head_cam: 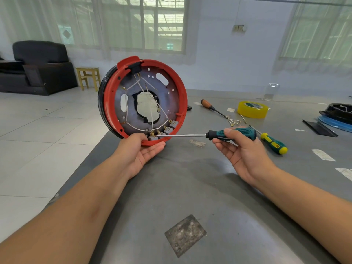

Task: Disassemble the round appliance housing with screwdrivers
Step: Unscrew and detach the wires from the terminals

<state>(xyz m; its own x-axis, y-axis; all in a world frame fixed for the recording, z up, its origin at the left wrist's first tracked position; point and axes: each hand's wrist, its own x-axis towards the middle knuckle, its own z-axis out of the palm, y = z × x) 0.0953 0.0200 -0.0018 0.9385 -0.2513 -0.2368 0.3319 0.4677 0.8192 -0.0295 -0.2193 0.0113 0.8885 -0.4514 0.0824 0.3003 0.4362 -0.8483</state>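
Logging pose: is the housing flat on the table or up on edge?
On edge: round housing stands upright, open side toward the camera, left hand gripping its lower rim.

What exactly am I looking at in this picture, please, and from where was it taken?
The one picture comes from a camera worn on a person's head, looking forward and down at their own two bare hands; there is no robot. The left hand holds a round appliance housing upright by its lower red rim, over the edge of a grey table. The right hand grips a dark green screwdriver, its tip at the small grey blocks inside the rim. On the table lie a wooden-handled screwdriver, a yellow-and-green screwdriver, a yellow tape roll and some loose wires.
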